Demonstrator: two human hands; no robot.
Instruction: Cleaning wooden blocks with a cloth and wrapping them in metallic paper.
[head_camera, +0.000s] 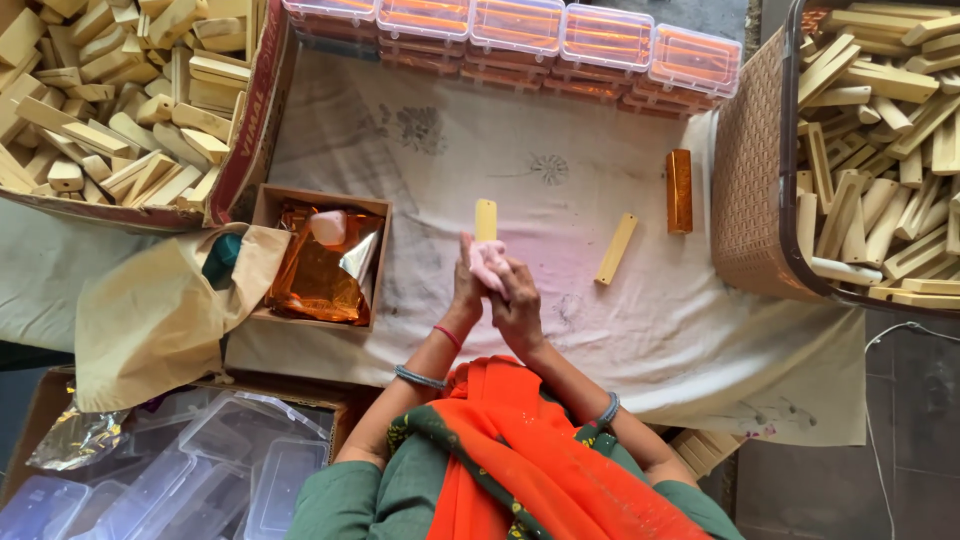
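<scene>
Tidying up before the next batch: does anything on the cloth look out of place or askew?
One pale wooden stick lies tilted on the white cloth, apart from both heaps; the foil-wrapped bar stands alone nearby. Nothing looks spilled or broken.

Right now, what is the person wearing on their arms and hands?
The left hand has a thin red thread band at the wrist and a grey-blue bangle further up the forearm. The right hand has a grey-blue bangle on its arm too. Both arms come out of short green sleeves, with an orange scarf draped between them. No gloves.
</scene>
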